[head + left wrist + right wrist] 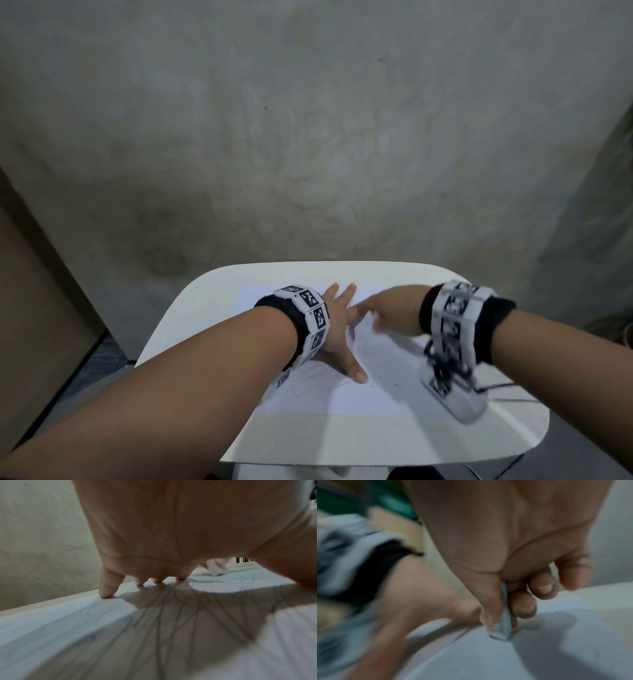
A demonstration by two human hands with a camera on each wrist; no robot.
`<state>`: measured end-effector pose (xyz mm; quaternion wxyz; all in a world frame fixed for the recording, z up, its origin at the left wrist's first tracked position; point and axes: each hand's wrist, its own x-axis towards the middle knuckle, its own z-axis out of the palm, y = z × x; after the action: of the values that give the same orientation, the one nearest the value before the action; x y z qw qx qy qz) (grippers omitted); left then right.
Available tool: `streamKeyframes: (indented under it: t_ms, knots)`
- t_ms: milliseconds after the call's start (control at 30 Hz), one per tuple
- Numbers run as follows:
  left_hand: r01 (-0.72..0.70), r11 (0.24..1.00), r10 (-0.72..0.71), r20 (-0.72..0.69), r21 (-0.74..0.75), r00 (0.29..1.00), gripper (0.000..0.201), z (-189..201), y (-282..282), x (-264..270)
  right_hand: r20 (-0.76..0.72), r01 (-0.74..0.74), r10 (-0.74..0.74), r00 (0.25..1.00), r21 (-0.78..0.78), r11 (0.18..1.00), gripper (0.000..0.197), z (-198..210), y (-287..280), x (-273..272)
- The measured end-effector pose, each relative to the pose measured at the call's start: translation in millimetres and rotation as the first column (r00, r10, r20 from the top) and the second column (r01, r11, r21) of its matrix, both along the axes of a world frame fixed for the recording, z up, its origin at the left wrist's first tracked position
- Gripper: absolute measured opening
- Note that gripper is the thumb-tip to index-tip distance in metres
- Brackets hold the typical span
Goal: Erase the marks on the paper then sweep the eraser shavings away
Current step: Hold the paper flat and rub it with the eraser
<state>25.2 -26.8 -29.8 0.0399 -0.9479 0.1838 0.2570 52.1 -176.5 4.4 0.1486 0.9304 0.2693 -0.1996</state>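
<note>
My left hand (337, 329) lies flat, fingers spread, pinning the white paper sheet (329, 394) on the table. My right hand (390, 313) pinches a small pale eraser (500, 631) against it; hard rubbing could crease the sheet.

Left hand (171, 534) fingertips (107, 595) pressing scribbled paper (68, 628), possibly eraser (217, 569) beyond

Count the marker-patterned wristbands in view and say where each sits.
2. One wristband is on the left wrist, above the paper; the other wristband is on the right wrist, blurred, over the table to the right. None seems hidden.
</note>
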Motion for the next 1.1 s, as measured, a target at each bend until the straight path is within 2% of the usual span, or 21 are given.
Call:
streamKeyframes:
  t_ms: [100,167,233,367,400,467,533,633,700,767,900,967,1033,1100]
  knots:
    - [-0.018,1.0,0.018,0.004,0.001,1.0,0.132,-1.2,0.4,-0.7,0.15,0.133,-0.118,0.982,-0.092,0.987,0.019,6.9,-11.2,22.4]
    - [-0.007,1.0,0.007,0.004,-0.001,1.0,0.131,1.4,-0.6,-1.6,0.104,0.05,-0.039,0.994,-0.101,0.994,0.029,-2.1,-1.4,14.0]
    - [-0.001,1.0,0.001,-0.001,-0.003,1.0,0.132,2.3,-0.4,-0.6,0.011,-0.015,0.016,1.0,-0.034,0.999,0.035,-3.6,7.0,0.5]
    - [-0.02,1.0,0.02,0.005,-0.005,1.0,0.133,-2.8,1.2,1.0,0.157,0.111,-0.094,0.983,-0.103,0.988,0.018,4.9,-10.4,28.5]
    - [-0.015,1.0,0.015,0.004,-0.008,1.0,0.133,-1.8,1.1,0.5,0.155,0.082,-0.065,0.986,-0.102,0.991,0.023,1.6,-6.7,25.6]
    - [0.002,1.0,-0.002,-0.005,-0.014,1.0,0.132,1.1,0.8,0.1,0.044,-0.013,0.016,0.999,-0.075,0.997,0.031,-6.7,5.5,11.0]
    - [0.005,1.0,-0.005,-0.004,-0.016,1.0,0.133,1.3,1.1,0.7,0.021,0.023,-0.022,1.0,-0.028,0.999,0.033,-3.0,6.1,11.4]
    - [-0.012,1.0,0.012,0.006,-0.009,1.0,0.134,-2.1,1.0,0.4,0.136,0.126,-0.12,0.983,-0.036,0.991,0.023,5.9,-5.0,27.5]
    - [0.002,1.0,-0.001,0.003,-0.011,1.0,0.133,-0.3,0.3,0.1,0.091,0.06,-0.054,0.994,-0.065,0.996,0.014,2.8,3.8,16.7]
    - [0.011,1.0,-0.011,-0.001,-0.011,1.0,0.133,2.1,0.3,0.6,0.023,0.008,-0.007,1.0,-0.044,0.999,0.026,0.2,11.6,5.6]
    - [-0.006,1.0,0.006,0.0,-0.007,1.0,0.133,-0.3,0.6,1.0,0.169,0.099,-0.085,0.982,-0.078,0.992,0.033,3.5,-1.3,29.4]
    - [-0.004,1.0,0.004,-0.001,-0.008,1.0,0.133,0.6,-0.8,0.6,0.1,0.008,0.002,0.995,-0.092,0.996,0.034,-2.7,12.2,12.7]
    - [-0.003,1.0,0.003,0.006,-0.002,1.0,0.133,0.6,-0.6,1.6,-0.035,-0.001,-0.001,0.999,-0.054,0.999,0.039,-6.1,19.5,-3.7]
    - [0.001,1.0,-0.001,0.007,-0.001,1.0,0.133,-2.2,0.8,1.9,0.022,0.043,-0.043,0.999,-0.036,0.998,0.037,-3.7,6.5,13.2]
